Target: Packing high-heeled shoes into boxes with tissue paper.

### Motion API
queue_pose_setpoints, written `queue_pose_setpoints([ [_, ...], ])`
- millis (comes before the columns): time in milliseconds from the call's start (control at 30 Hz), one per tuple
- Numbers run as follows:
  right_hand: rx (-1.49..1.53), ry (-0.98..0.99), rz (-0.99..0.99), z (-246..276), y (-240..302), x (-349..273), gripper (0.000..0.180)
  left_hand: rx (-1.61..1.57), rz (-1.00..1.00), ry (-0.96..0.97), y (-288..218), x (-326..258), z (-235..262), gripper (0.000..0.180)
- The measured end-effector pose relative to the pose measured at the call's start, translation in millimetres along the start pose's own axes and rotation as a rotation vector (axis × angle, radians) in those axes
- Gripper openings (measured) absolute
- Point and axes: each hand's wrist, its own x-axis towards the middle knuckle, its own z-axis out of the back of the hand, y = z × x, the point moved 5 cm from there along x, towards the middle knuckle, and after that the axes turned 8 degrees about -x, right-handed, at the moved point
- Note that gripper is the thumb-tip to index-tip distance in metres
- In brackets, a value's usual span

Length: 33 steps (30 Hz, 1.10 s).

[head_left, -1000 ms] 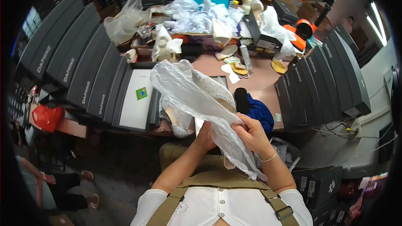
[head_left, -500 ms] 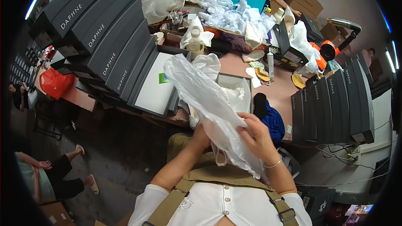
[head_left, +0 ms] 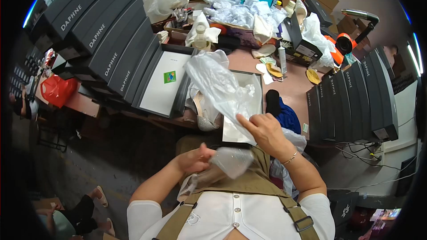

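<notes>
My left hand (head_left: 195, 160) is closed at my lap on a silvery shoe (head_left: 232, 162), which is smeared by motion. Pale translucent material hangs below that hand. My right hand (head_left: 267, 135) pinches a crumpled white plastic bag (head_left: 209, 78), which stretches up and left over an open shoebox (head_left: 259, 102). White wrapping lies inside the box, partly hidden by the bag. Left of the box, a second glittery silver shoe (head_left: 207, 122) rests at the table edge on white wrapping. Beside it lies a grey-rimmed box lid (head_left: 155, 93) with a green sticker.
Dark shoeboxes (head_left: 102, 40) are piled at the left, and another row (head_left: 356, 98) stands at the right. Crumpled white paper (head_left: 242, 9) fills a box at the back. A bottle (head_left: 201, 38), a tube (head_left: 283, 60) and blue cloth (head_left: 288, 118) lie on the table (head_left: 249, 62). Another person (head_left: 71, 218) is at lower left.
The silvery shoe in my left hand has come out from behind the bag, down toward my lap. My right hand has shifted slightly left. The other silver shoe now shows more fully.
</notes>
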Motion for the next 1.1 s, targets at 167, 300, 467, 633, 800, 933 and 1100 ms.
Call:
queue_pose_setpoints([
  [167,0.250,0.074,-0.031,-11.2,27.3,-25.9,0.048,0.022,0.009,-0.328,23.5,47.1,-1.7,0.069],
  [300,0.833,0.100,-0.276,-25.3,21.5,-47.6,0.041,-0.189,-0.184,-0.284,17.1,47.2,5.4,0.074],
  [467,1.056,0.263,-0.515,-28.6,16.0,-49.1,0.031,-0.379,-0.413,-0.433,8.5,47.8,26.7,0.052],
  [633,0.930,0.167,-0.536,-35.3,-1.4,-55.2,0.024,-0.071,-0.620,-0.581,-2.4,37.6,21.3,0.026],
  [800,0.879,0.115,-0.479,-19.1,-9.4,-43.3,0.024,0.157,-0.868,-0.666,-13.3,22.0,8.1,0.019],
  [933,0.843,0.051,-0.403,-9.6,-8.0,-34.3,0.023,0.127,-0.894,-0.524,-11.7,12.0,0.4,0.036],
  [1100,0.854,0.056,-0.368,-0.3,-8.0,-24.7,0.021,0.314,-0.690,-0.427,-7.3,11.8,-7.3,0.053],
])
